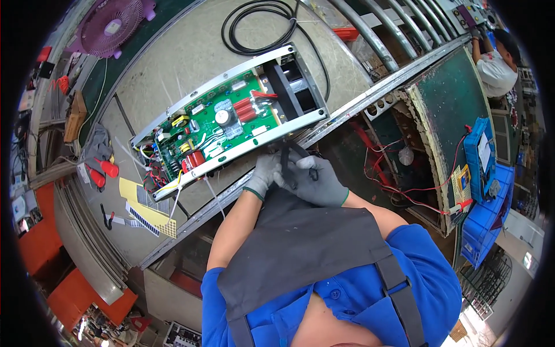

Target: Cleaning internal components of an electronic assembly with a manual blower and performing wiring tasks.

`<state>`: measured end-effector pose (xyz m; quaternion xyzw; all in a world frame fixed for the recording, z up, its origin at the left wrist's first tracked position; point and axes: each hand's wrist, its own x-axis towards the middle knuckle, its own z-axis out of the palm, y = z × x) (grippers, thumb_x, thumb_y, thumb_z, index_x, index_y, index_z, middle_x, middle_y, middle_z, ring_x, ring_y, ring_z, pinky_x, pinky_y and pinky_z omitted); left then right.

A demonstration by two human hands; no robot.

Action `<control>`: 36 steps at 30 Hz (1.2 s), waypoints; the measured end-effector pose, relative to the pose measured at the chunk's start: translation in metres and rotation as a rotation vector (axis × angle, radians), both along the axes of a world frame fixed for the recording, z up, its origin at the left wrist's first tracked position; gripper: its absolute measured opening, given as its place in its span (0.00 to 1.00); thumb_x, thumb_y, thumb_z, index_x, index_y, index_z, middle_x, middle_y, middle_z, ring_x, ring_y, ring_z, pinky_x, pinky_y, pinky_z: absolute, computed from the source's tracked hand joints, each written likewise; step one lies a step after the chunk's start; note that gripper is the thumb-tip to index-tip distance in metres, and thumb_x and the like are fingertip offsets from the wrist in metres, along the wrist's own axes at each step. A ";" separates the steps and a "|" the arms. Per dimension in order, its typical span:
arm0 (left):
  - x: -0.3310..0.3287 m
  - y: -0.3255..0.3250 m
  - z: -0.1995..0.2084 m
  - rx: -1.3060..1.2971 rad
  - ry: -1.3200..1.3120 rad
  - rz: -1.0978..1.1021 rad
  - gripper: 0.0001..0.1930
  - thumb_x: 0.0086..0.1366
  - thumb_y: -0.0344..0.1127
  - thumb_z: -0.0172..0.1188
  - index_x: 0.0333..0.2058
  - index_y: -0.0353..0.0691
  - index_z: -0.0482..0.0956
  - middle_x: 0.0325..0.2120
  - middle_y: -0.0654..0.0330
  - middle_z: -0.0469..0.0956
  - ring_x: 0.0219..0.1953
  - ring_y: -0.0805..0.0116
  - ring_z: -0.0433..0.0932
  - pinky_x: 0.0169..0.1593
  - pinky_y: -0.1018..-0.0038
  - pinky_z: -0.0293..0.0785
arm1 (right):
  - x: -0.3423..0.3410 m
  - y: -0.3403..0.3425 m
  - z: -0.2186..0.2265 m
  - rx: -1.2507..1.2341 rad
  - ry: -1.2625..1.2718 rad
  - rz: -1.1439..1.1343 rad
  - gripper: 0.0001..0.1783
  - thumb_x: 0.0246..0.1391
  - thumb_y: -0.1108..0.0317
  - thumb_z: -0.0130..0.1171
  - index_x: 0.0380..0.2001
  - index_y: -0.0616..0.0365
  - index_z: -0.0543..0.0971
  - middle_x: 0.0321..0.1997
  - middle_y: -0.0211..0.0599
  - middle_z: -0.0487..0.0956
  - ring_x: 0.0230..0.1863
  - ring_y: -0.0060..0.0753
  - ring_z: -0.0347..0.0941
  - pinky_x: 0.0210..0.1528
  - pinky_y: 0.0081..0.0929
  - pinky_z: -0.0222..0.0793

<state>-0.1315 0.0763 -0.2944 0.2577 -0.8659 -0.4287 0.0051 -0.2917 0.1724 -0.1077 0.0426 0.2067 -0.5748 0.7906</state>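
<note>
My two hands wear grey knitted gloves and meet at the near edge of the bench, just below a long open-topped metal housing [227, 157]. Inside the housing lies a green circuit board [199, 124] with red parts, a round white-topped component [223, 117] and a black section at the right end. My left hand [266, 172] is closed beside a black two-armed piece [287, 168], whose exact kind I cannot make out. My right hand [319, 180] is wrapped round that same black piece. The fingers of both hands are partly hidden behind it.
A coil of black cable [254, 29] lies behind the housing. To the left are yellow label sheets [144, 208], red-handled tools [103, 173] and a purple fan [110, 26]. Metal rollers [376, 34] run at the back right. Blue bins [488, 202] stand right; another person [498, 69] works beyond.
</note>
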 end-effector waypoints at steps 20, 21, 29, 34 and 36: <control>0.155 0.025 0.139 -0.583 0.349 0.873 0.14 0.68 0.39 0.58 0.48 0.39 0.78 0.26 0.51 0.80 0.28 0.56 0.81 0.31 0.61 0.76 | 0.083 -0.009 -0.004 -0.179 1.446 0.667 0.48 0.47 0.61 0.70 0.70 0.55 0.60 0.64 0.43 0.71 0.64 0.36 0.67 0.66 0.32 0.60; 0.154 0.015 0.134 -0.754 0.370 0.829 0.14 0.68 0.39 0.58 0.48 0.39 0.77 0.28 0.49 0.81 0.30 0.53 0.82 0.33 0.59 0.77 | 0.092 -0.012 -0.007 -0.185 1.461 0.663 0.48 0.47 0.61 0.70 0.70 0.55 0.60 0.64 0.43 0.71 0.64 0.36 0.67 0.66 0.32 0.60; 0.145 -0.008 0.107 0.000 0.177 0.732 0.19 0.68 0.46 0.53 0.50 0.40 0.78 0.39 0.43 0.82 0.43 0.42 0.80 0.47 0.50 0.74 | 0.120 -0.015 -0.020 -0.010 1.320 0.402 0.38 0.48 0.68 0.65 0.62 0.63 0.66 0.50 0.39 0.75 0.48 0.27 0.70 0.54 0.26 0.68; 0.157 -0.013 0.121 -0.121 0.116 0.676 0.19 0.68 0.44 0.54 0.51 0.38 0.78 0.39 0.43 0.81 0.42 0.39 0.79 0.46 0.48 0.74 | 0.113 -0.016 -0.003 -0.104 1.470 0.472 0.31 0.48 0.66 0.64 0.56 0.64 0.72 0.44 0.43 0.79 0.43 0.35 0.76 0.52 0.31 0.71; 0.166 -0.006 0.143 -0.159 0.191 0.744 0.20 0.69 0.47 0.55 0.44 0.34 0.79 0.31 0.44 0.81 0.34 0.45 0.82 0.38 0.53 0.75 | 0.085 -0.004 0.034 -0.311 1.701 0.683 0.35 0.46 0.64 0.65 0.59 0.61 0.70 0.48 0.49 0.78 0.50 0.48 0.76 0.56 0.37 0.70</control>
